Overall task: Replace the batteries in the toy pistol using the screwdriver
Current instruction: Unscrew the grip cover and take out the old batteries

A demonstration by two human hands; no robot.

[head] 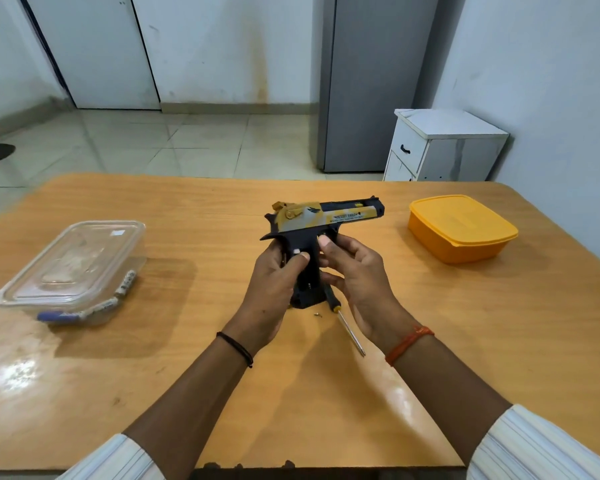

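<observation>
— Start nearest you. What lies on the table (430, 393) just in front of the wrists?

— The screwdriver (347, 325), loose, with nobody holding it. Its tip points back toward me and its dark handle runs away under the right hand (359, 282). Just left of the handle sits a small screw (317, 314), apart from it.

— So which hand is closer to the tool?

— The right one, I'd say; it hangs almost directly over the handle.

— And the toy pistol (321, 233)?

— Up off the table, between both hands. Its barrel runs sideways and points right, and the grip hangs straight down. The left hand (278, 282) wraps the back of the grip, thumb across its side. The right hand's fingers curl at the front of the grip, thumb pressed by the trigger.

— Is the battery cover off?

— A dark piece (305, 297) stands on the table right under the grip. I judge it the cover, though I cannot tell for certain.

— Farther out?

— A clear box (73, 268) on the left with batteries (127, 284) showing through its near wall, and a yellow box (461, 228) on the right, lid on.
</observation>
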